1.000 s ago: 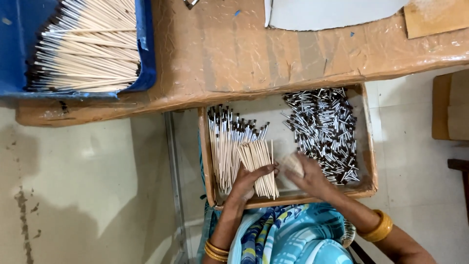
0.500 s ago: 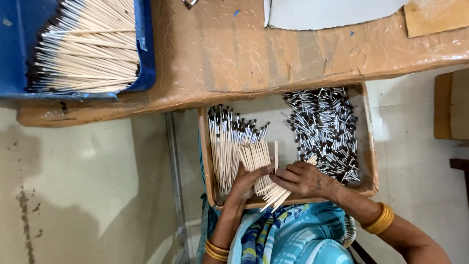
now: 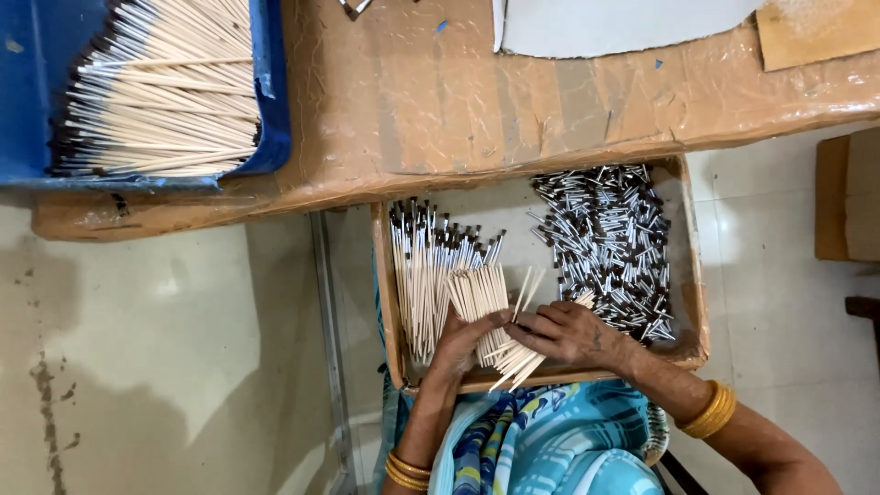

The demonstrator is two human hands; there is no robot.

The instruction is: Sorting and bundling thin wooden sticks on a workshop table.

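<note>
A shallow cardboard tray [image 3: 689,275] rests on my lap under the table edge. My left hand [image 3: 463,344] grips a bundle of thin pale wooden sticks [image 3: 481,293], fanned out at both ends. My right hand [image 3: 568,335] touches the same bundle from the right, its fingers pinching a few sticks [image 3: 524,291] away from it. To the left in the tray lies a row of dark-tipped sticks [image 3: 423,266]. A heap of small silver-and-black metal ferrules [image 3: 610,243] fills the tray's right side.
A blue tray [image 3: 275,101] on the brown taped table [image 3: 440,101] holds many long dark-tipped sticks [image 3: 156,92]. A white sheet [image 3: 623,23] and a cardboard piece [image 3: 816,27] lie at the table's far edge. A wooden stool [image 3: 848,197] stands on the tiled floor at right.
My right hand moved left from the ferrule heap onto the bundle in my left hand. The bundle has tilted and fanned out, with a few sticks now separated on its right.
</note>
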